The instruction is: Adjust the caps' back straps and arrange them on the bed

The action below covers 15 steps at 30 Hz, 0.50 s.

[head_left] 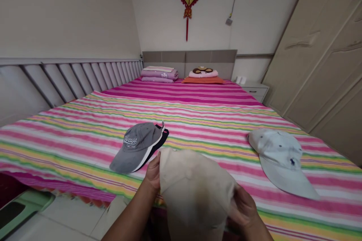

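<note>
You hold the beige cap (pixel 195 192) closest to you, over the bed (pixel 198 109) edge: your left hand (pixel 152 173) grips its side, your right hand (pixel 244 209) grips the other, spreading it. Beyond lie the grey cap (pixel 135 145) and the white cap (pixel 283 160).

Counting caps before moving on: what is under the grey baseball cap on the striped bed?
Under the grey baseball cap, a white-edged brim and a dark cap's edge stick out. How many caps lie beneath is hidden.
</note>
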Each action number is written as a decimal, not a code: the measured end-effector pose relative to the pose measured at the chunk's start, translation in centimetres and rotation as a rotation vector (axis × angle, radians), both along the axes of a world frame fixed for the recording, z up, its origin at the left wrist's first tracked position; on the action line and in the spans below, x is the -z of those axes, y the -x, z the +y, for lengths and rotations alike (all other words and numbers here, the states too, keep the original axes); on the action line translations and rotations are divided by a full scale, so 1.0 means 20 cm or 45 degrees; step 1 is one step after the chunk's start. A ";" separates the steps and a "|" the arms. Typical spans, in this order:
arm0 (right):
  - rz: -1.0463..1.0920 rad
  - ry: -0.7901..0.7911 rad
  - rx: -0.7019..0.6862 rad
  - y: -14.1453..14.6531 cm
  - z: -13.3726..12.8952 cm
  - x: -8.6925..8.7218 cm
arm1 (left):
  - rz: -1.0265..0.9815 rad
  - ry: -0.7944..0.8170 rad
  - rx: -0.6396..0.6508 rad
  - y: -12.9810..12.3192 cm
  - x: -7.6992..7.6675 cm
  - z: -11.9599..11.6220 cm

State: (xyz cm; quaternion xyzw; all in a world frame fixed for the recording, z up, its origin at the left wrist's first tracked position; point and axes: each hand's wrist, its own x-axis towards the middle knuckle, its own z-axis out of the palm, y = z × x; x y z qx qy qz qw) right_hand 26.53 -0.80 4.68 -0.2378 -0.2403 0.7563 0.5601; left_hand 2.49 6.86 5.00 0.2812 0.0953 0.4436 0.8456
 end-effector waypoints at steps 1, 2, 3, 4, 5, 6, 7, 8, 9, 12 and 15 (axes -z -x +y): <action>-0.001 -0.009 0.008 -0.01 0.00 0.01 | 0.014 0.045 0.027 -0.01 0.00 -0.01; -0.019 -0.009 0.010 -0.02 0.00 0.01 | 0.029 0.079 0.043 -0.02 -0.01 -0.01; -0.052 -0.001 0.001 -0.02 0.00 0.01 | 0.043 0.100 0.048 -0.03 -0.01 -0.02; -0.094 0.012 -0.017 -0.02 0.00 0.01 | 0.051 0.106 0.045 -0.04 -0.01 -0.03; -0.133 0.022 -0.041 -0.02 0.00 0.00 | 0.053 0.098 0.038 -0.04 -0.01 -0.03; -0.160 0.027 -0.059 -0.02 0.00 0.00 | 0.053 0.084 0.043 -0.04 -0.01 -0.03; -0.175 0.027 -0.070 -0.02 0.00 0.00 | 0.055 0.065 0.058 -0.04 -0.01 -0.03; -0.181 0.028 -0.072 -0.01 0.00 0.00 | 0.065 0.045 0.068 -0.04 -0.02 -0.03; -0.188 0.033 -0.073 -0.02 -0.01 0.01 | 0.076 0.021 0.064 -0.04 -0.02 -0.03; -0.222 0.056 -0.047 -0.04 -0.03 0.04 | 0.153 -0.064 0.007 -0.03 -0.05 -0.02; -0.225 0.085 -0.005 -0.08 -0.04 0.07 | 0.286 -0.094 0.019 -0.03 -0.11 -0.04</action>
